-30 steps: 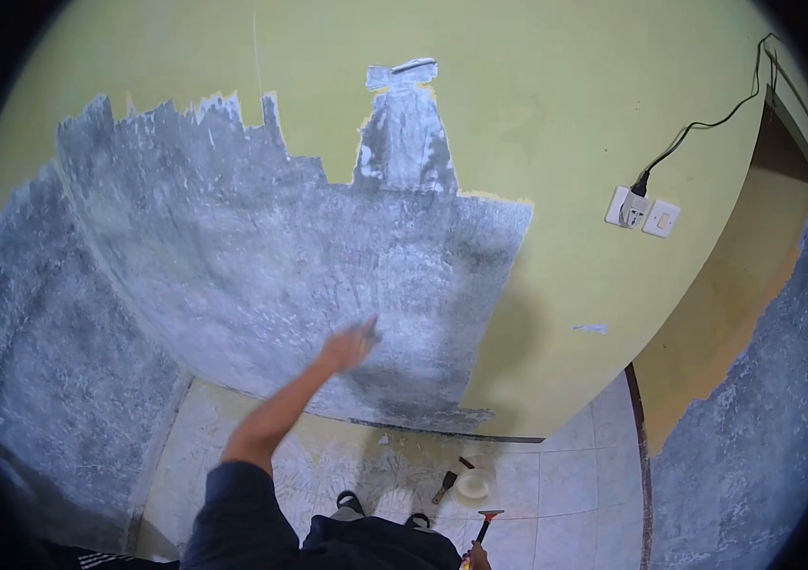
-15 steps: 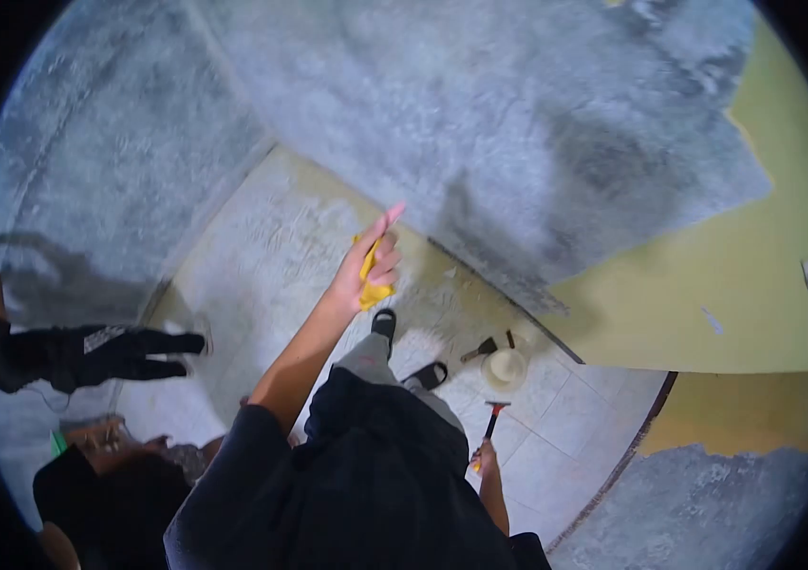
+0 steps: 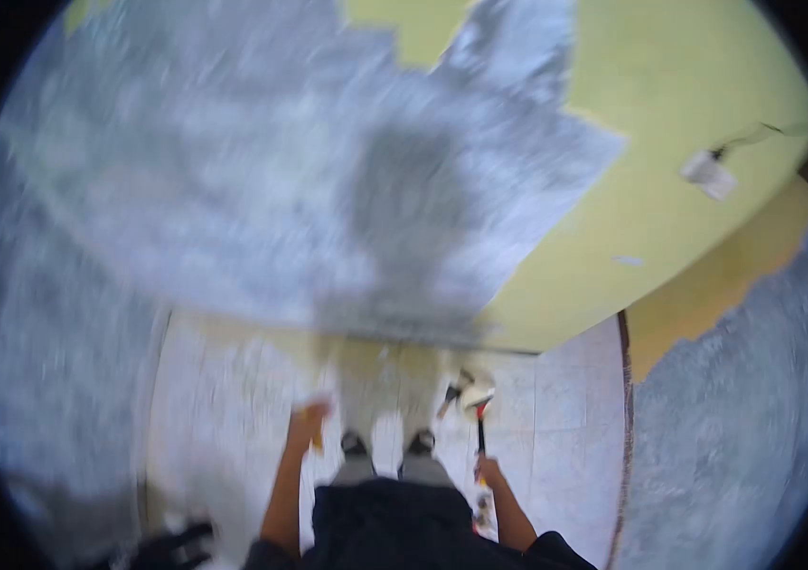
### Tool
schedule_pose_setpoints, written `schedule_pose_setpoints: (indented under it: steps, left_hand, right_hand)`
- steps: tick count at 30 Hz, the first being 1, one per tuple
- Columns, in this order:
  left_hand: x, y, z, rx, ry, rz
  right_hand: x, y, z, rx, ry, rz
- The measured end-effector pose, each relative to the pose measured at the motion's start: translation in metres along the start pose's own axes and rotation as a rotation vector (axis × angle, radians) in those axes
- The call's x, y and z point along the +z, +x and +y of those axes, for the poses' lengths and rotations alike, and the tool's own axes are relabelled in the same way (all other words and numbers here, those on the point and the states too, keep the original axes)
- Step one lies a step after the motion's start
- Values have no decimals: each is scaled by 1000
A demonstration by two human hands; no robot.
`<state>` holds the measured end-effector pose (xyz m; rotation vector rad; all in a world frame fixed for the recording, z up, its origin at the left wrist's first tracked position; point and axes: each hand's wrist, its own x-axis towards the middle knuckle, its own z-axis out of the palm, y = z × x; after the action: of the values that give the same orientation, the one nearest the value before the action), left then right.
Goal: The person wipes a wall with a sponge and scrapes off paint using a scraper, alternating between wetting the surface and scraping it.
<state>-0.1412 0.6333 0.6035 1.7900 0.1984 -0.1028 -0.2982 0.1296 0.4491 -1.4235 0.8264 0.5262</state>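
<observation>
My left hand, blurred by motion, is low over the floor at left, closed round a yellow cloth of which only a small edge shows. In my right hand is the handle of a scraper, black with a red neck, pointing forward. The scraper's head overlaps a whitish bucket on the floor. Against the bucket's left side is a putty knife with a wide dark blade.
Ahead stands a wall with bare grey patches and yellow paint. A white socket box with a cable is on it. The tiled floor has smears at left. A dark-clothed person shows at bottom left.
My view has swung round to face the wall more squarely. My left hand has come down and its pointing finger is now blurred; the scraper now overlaps the bucket.
</observation>
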Motion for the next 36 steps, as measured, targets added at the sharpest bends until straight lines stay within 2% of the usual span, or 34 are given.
schedule_pose_setpoints:
  steps: [1, 2, 3, 4, 5, 6, 7, 8, 10, 13, 14, 15, 16, 18, 19, 21, 22, 24, 25, 26, 27, 30, 33, 36]
  left_hand:
    - [-22, -2, -91, 70, 787, -93]
    - [-35, -11, -116, 251, 1306, -310]
    - [-43, -14, -170, -10, 1307, -416]
    - [-62, -34, -195, 174, 1198, -438]
    - [-72, -56, -202, 255, 1271, -252]
    - [-85, -64, -207, -16, 1131, -400]
    - [-93, -61, -206, -231, 1050, -457]
    - [-96, -53, -207, -315, 1008, -469]
    - [-97, -31, -202, -356, 955, -469]
    - [-93, 0, -190, -342, 874, -463]
    - [-92, 11, -184, -321, 844, -458]
    - [-90, 19, -179, -289, 802, -450]
    - [-87, 28, -173, -246, 759, -441]
    - [-80, 47, -163, -112, 639, -415]
    - [-77, 58, -157, -25, 523, -391]
    - [-57, 91, -141, 65, 85, -348]
    - [-36, 130, -111, -55, -322, -359]
    - [10, 192, 16, -318, -1249, -272]
    - [23, 208, 95, -124, -1166, -370]
    - [34, 209, 174, -162, -1248, -361]
    - [37, 209, 245, -176, -1237, -458]
    - [60, 193, 405, 4, -1312, -605]
    - [76, 146, 511, 228, -1252, -715]
    - [86, 124, 560, 266, -1333, -1021]
  right_hand:
    - [25, -3, -16, 152, -11, 73]
    - [46, -8, -25, 128, 65, 82]
    - [63, -8, -36, 234, 59, 77]
    - [78, -15, -47, 172, 71, 38]
    - [104, -22, -53, 167, 88, 51]
    - [121, -25, -60, 40, 109, 20]
    - [137, -44, -89, 65, 158, 23]
    - [154, -62, -116, -6, 192, 23]
    - [174, -89, -174, -173, 234, 27]
    - [185, -124, -269, -488, 230, 72]
    - [179, -120, -292, -727, 133, 92]
    - [176, -144, -335, -717, 72, 86]
    - [174, -159, -369, -765, 172, 11]
    - [172, -193, -433, -803, 230, 11]
    - [171, -204, -460, -828, 252, -1]
    - [170, -224, -507, -911, 325, -93]
    - [171, -234, -527, -970, 376, -172]
    - [177, -258, -561, -1029, 325, -141]
    - [182, -267, -569, -1058, 296, -125]
    - [186, -273, -572, -1054, 311, -176]
    - [191, -278, -574, -1047, 324, -229]
    - [200, -289, -572, -1004, 314, -315]
    - [201, -290, -572, -968, 309, -362]
    - [194, -289, -582, -983, 318, -368]
